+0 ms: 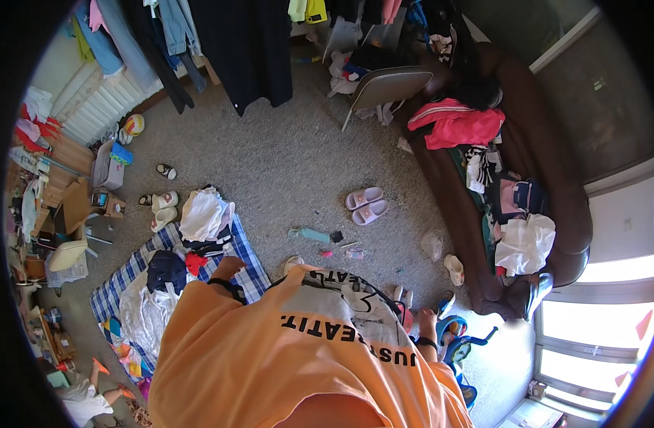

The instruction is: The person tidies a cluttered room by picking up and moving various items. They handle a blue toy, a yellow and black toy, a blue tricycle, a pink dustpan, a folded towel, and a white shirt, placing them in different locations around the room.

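My left hand [229,267], a dark band at its wrist, hangs above a blue-and-white checked cloth [251,261] on the floor. Nearest to it are a small red cloth [195,262] and a pile of folded clothes topped by white garments [202,214]. Dark-blue clothing [167,272] and a rumpled pale garment [145,310] also lie on the cloth. On the other side, my right hand [427,319] hangs beside my orange shirt [284,342], near a blue wheeled children's toy [460,350]. I see nothing held in either hand, but their fingers are too small to judge.
Lilac slides [369,212], a teal bottle-like item [312,234] and a white clog [454,269] lie on the floor. A brown leather sofa [565,214] bears clothes. A folding chair [388,88] stands near hanging clothes [241,53]. Another person [86,398] is at lower left.
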A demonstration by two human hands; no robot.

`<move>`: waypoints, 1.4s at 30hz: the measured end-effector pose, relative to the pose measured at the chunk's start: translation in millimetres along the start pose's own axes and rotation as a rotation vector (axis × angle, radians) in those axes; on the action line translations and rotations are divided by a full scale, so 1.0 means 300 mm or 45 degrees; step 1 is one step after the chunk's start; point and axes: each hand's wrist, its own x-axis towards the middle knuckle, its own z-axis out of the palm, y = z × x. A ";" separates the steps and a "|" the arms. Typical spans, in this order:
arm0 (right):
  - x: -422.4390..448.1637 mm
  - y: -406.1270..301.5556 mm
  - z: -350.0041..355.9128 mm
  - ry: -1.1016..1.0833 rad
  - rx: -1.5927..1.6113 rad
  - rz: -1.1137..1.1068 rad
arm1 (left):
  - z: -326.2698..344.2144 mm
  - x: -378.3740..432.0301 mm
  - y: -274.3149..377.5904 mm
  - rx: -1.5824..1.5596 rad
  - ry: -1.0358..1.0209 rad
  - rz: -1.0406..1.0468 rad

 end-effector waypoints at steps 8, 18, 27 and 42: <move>0.178 0.422 0.053 -0.118 -0.169 0.072 | 0.015 0.024 0.063 0.897 0.177 0.509; 0.168 0.192 0.056 -0.375 -0.672 -0.135 | 0.085 -0.177 -0.058 0.784 0.349 0.160; 0.555 -0.157 0.333 -0.295 -1.893 -0.997 | -0.108 -0.204 -0.299 -0.611 0.318 -0.833; 0.396 -1.443 1.017 -0.308 -0.941 -0.696 | -0.958 0.176 -0.909 0.116 0.866 -0.079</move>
